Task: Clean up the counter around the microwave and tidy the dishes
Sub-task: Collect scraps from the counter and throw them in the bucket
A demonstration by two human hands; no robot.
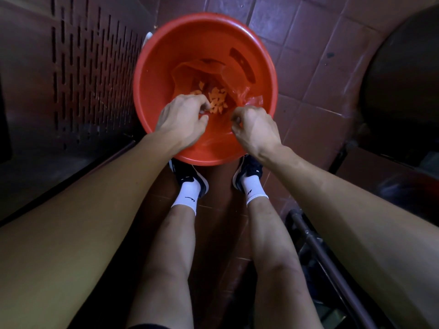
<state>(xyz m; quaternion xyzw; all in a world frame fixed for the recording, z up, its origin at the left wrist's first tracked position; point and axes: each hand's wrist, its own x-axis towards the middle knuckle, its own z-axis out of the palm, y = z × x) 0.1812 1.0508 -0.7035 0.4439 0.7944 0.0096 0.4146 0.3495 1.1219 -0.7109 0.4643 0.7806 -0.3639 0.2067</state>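
red basin [152,74] on tiled floor [306,67] just beyond shoes [190,179], orange scraps [217,100] at its bottom, left hand [181,121] and right hand [255,129] over near rim — fingers curled, pinching clear plastic bag [240,93]

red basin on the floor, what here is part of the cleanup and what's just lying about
In use:
- red basin
- orange scraps inside it
- clear plastic bag in the basin
- left hand, right hand, both pinching over the basin

Lying about:
- perforated metal panel
- dark round drum
- metal bar

dim reddish floor tiles [306,39], slotted metal panel [90,74] left.
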